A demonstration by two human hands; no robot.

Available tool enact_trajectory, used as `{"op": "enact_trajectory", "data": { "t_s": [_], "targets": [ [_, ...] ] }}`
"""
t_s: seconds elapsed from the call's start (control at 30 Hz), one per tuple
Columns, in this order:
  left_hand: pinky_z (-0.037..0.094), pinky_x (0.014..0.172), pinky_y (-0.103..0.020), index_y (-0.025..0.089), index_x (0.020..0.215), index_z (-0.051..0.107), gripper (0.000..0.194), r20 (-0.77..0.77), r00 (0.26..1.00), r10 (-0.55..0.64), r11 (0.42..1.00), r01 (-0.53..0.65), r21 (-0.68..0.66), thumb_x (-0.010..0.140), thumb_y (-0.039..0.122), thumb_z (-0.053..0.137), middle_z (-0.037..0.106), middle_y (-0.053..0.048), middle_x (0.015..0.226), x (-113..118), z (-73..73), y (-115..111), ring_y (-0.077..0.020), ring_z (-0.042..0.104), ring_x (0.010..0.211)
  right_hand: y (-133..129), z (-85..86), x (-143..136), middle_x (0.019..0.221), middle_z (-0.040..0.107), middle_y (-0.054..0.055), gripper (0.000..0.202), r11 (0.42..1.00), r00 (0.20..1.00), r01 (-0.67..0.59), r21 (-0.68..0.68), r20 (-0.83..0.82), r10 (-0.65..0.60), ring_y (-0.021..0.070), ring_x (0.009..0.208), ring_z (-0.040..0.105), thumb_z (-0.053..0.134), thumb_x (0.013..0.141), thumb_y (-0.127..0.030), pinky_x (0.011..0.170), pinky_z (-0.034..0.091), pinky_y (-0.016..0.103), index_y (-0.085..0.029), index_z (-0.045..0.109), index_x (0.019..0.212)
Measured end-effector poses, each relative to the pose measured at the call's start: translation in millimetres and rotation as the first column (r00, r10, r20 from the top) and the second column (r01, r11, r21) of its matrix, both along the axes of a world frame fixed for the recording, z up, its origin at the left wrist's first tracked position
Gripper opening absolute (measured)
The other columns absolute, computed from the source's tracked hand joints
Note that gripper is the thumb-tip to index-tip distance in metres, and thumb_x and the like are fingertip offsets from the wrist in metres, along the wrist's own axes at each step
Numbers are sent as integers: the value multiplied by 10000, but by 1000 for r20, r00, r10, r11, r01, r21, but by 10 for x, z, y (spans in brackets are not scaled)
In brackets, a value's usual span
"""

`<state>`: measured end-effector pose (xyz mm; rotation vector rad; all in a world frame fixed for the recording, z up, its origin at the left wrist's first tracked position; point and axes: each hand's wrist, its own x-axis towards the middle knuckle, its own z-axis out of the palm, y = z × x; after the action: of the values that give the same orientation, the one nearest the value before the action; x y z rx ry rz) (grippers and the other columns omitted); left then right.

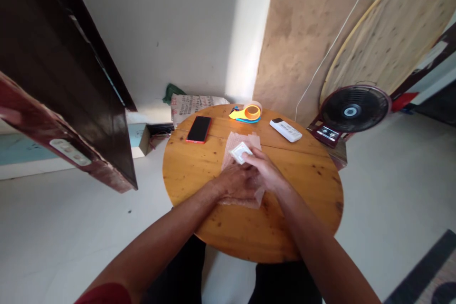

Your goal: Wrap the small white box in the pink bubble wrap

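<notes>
A sheet of pinkish bubble wrap (231, 142) lies on the round wooden table (302, 190) in front of me. My left hand (235, 183) rests palm down on the wrap, its fingers stretched out to the right and partly hidden behind my right hand. Between the thumb and fingers of my right hand (263, 167) is a small white square packet (241, 151), held tilted just above the wrap. What is inside the packet cannot be made out.
Along the table's far side are a red-edged phone (198, 129), an orange and blue tape dispenser (247, 113) and a white device (286, 130) with a label. A fan (352, 109) stands right of the table. A dark door (71, 66) is on the left.
</notes>
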<state>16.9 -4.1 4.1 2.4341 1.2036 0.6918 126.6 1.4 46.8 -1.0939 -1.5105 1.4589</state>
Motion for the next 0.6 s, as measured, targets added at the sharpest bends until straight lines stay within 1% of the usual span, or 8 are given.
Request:
{"op": "enact_trajectory", "data": {
  "t_s": [0.07,0.13,0.2,0.23,0.3,0.37,0.47,0.6],
  "targets": [
    [322,1070,-515,285,1288,549,678,-48,990,-133,990,135,46,666,501,711,466,-65,1403,-108,1,5,-366,390,1285,63,-91,153,1013,695,17,325,997,994,68,-22,-83,-70,218,973,634,637,781,-406,841,479,332,-235,627,1057],
    [208,1107,-580,283,1366,462,802,-80,978,-193,976,200,86,653,559,705,350,-92,1488,-174,14,17,-380,280,1355,86,-154,317,1052,692,37,361,995,985,93,-40,-140,-98,231,1020,626,634,785,-413,875,474,349,-229,617,1096],
    [155,1123,-583,295,1377,441,768,-73,977,-202,974,208,89,690,546,676,341,-83,1493,-199,34,37,-354,253,1377,91,-213,455,1052,694,46,377,991,976,118,-58,-179,-127,233,1012,629,650,773,-404,892,467,357,-219,617,1100],
    [157,1130,-564,302,1368,448,708,-62,977,-204,975,209,82,720,490,661,363,-68,1482,-204,43,51,-330,273,1372,93,-246,508,1046,695,44,379,989,971,136,-60,-190,-146,229,994,633,662,761,-394,890,464,354,-216,620,1092],
    [183,1137,-519,284,1325,493,577,-33,988,-153,985,155,80,762,329,608,434,-55,1433,-218,50,88,-284,345,1337,104,-309,582,1055,691,38,384,984,965,173,-41,-195,-178,218,970,632,681,738,-372,875,461,340,-210,623,1081],
    [214,1131,-492,235,1231,572,481,-20,999,-37,996,38,80,750,216,556,515,-66,1356,-244,36,136,-266,402,1292,116,-356,623,1085,680,40,401,982,967,189,1,-173,-186,214,978,621,685,727,-359,872,457,333,-203,619,1091],
    [271,1100,-482,207,1087,643,375,-36,997,68,996,-66,57,726,196,544,580,-69,1267,-293,-10,208,-268,443,1241,118,-371,650,1108,669,37,425,981,982,173,92,-90,-165,218,1013,606,687,710,-331,907,441,344,-205,601,1107],
    [308,1078,-464,235,1139,619,441,-43,997,62,998,-61,25,702,214,565,573,-48,1273,-332,-66,267,-257,457,1216,94,-357,661,1039,667,27,398,972,990,90,215,90,-111,210,976,611,687,689,-301,908,450,360,-200,586,1061]
  ]
}}
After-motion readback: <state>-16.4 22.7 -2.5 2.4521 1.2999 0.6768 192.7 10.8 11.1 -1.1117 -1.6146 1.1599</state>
